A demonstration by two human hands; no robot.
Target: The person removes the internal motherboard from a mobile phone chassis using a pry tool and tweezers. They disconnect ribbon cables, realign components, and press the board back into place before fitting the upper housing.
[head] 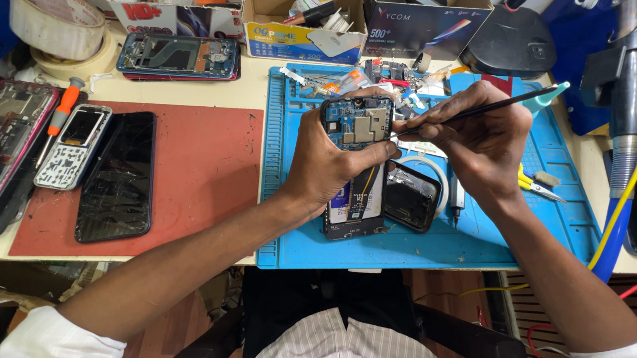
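My left hand [329, 163] grips an opened smartphone [356, 125] with its back cover off, its circuit board and battery exposed, held upright over the blue work mat [425, 239]. My right hand [478, 136] holds thin black tweezers [476, 109], with their tip touching the right side of the phone's board. A black back cover [412, 195] lies on the mat just right of the phone, under my right hand.
A red mat [206, 156] at left carries a cracked black phone [117, 176] and a small keypad phone frame [73, 146]. More opened phones, tape rolls [63, 32], cardboard boxes and a screwdriver [63, 106] line the back. A hot-air tool [626, 86] and cables stand at right.
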